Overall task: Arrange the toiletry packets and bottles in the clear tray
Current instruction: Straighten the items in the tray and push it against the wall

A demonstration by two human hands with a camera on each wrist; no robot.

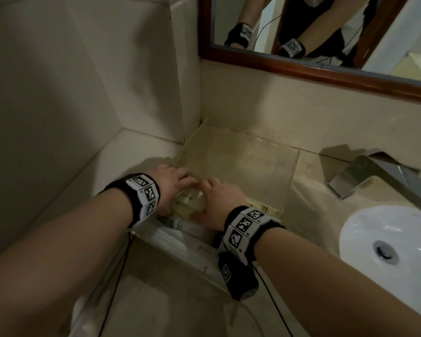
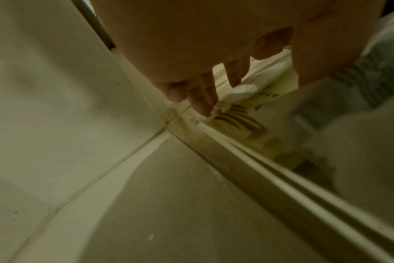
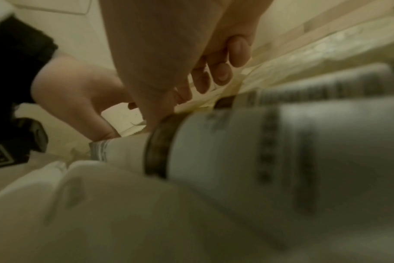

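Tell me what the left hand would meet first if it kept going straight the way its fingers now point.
Probably the clear tray's far-left corner: the left hand holds cream packets with its fingers aimed along the tray's left wall toward the tiled wall. Depth is hard to judge.

Dim, yellowish indoor light is washing all three views. Head view: straight edges are bowing toward the frame borders; the mirror [image 1: 326,32] is reflecting brighter patches; the faucet [image 1: 374,176] is casting a dark shadow on the wall behind. Both wrist views are blurring heavily: the near bottle [image 3: 259,160] is showing unreadable print.
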